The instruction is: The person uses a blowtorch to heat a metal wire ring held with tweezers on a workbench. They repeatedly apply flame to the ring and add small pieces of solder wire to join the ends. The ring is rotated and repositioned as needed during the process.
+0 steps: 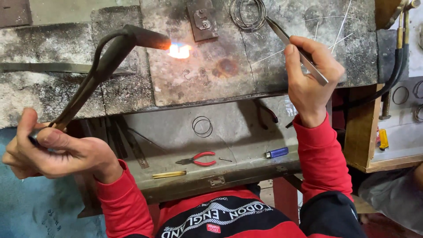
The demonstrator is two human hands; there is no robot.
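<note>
While the left hand grips a lit torch, fist closed on its handle, the flame points right across the stone slab. Right hand: closed on long tweezers, tips reaching up-left to the wire coil, nearer this hand. Lower shelf: red pliers, wire rings.

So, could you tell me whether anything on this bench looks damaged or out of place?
The soldering block is cracked, with scorched brown patches near the torch flame, held in the left hand. The right hand holds tweezers at a wire coil. Red pliers lie loose below.
</note>
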